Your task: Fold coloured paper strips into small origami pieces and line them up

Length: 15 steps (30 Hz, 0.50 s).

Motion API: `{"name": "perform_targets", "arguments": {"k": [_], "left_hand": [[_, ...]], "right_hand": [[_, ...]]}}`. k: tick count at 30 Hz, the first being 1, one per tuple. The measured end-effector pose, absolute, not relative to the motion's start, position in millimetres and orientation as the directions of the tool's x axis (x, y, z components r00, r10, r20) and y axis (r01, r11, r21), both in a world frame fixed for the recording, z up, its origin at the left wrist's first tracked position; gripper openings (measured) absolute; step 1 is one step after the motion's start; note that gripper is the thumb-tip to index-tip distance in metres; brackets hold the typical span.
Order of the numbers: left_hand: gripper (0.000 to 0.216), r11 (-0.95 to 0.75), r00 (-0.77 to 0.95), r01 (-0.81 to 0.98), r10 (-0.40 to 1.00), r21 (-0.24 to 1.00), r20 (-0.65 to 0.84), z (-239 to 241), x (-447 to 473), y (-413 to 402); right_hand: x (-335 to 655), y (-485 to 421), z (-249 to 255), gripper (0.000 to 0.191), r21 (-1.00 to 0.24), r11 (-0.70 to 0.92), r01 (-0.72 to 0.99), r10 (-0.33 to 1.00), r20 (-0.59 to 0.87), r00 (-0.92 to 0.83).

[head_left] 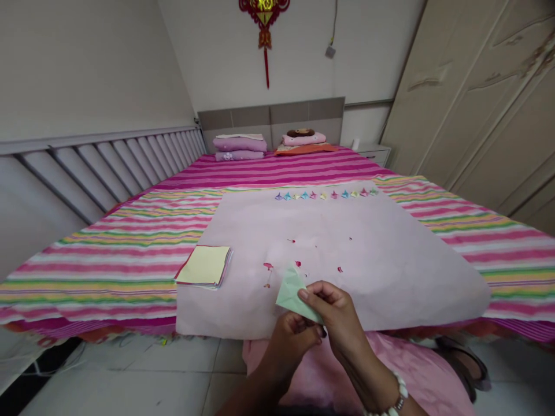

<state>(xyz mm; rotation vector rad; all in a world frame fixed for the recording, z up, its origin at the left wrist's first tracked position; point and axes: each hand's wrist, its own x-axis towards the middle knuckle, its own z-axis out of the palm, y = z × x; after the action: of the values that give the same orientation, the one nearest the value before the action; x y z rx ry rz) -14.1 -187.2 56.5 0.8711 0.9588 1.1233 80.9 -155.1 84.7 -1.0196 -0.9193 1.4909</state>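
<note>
A piece of pale green paper (289, 292), folded to a pointed shape, is held up over the near edge of the pinkish sheet (390, 260). My right hand (338, 312) pinches its right side between thumb and fingers. Below it, my left hand (295, 338) is closed with the fingertips at the paper's lower edge. Part of that lower edge is hidden by my fingers. To the left lies a stack of square paper (204, 266), pale yellow on top. Along the sheet's far edge stands a row of small folded paper pieces (323, 196) in several colours.
The sheet lies on a bed with a striped cover (130, 248). Folded purple bedding (240, 147) and a pink pile (303, 140) rest by the headboard (234, 119). A railing (108, 167) runs along the left, wardrobes (481, 110) on the right.
</note>
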Motion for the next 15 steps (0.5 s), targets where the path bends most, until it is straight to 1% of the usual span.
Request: {"name": "perform_targets", "arguments": {"k": [2,4,8,10,12,13,15], "left_hand": [[0.021,0.242,0.181,-0.292,0.964,0.925,-0.195,51.5,-17.2,-189.2],[0.024,0.272,0.182,-0.277,0.957,0.921,-0.228,49.4,-26.4,-189.6],[0.034,0.268,-0.012,-0.352,0.957,0.897,-0.290,60.4,-56.1,-183.5],[0.038,0.222,-0.049,-0.332,0.967,0.917,-0.252,69.2,-67.7,-178.9],[0.032,0.174,-0.043,-0.294,0.980,0.940,-0.194,75.3,-72.4,-175.5],[0.027,0.153,-0.029,-0.296,0.985,0.943,-0.169,76.9,-72.2,-174.4],[0.023,0.139,0.012,-0.363,0.989,0.921,-0.145,77.4,-68.8,-173.8]], "right_hand": [[83.0,-153.9,86.2,0.022,-0.945,-0.063,-0.320,0.998,-0.059,-0.021],[85.7,-152.2,85.9,0.020,-0.949,-0.023,-0.313,1.000,-0.024,0.001],[87.6,-151.8,81.8,0.020,-0.961,-0.014,-0.277,1.000,-0.014,-0.003],[85.4,-154.2,81.1,0.019,-0.972,0.008,-0.234,1.000,0.011,-0.010],[82.5,-157.8,83.0,0.018,-0.980,0.039,-0.197,0.998,0.047,-0.032],[81.6,-159.7,84.8,0.019,-0.980,0.052,-0.190,0.997,0.063,-0.051],[81.7,-163.1,89.8,0.018,-0.976,0.058,-0.209,0.992,0.080,-0.098]]}}
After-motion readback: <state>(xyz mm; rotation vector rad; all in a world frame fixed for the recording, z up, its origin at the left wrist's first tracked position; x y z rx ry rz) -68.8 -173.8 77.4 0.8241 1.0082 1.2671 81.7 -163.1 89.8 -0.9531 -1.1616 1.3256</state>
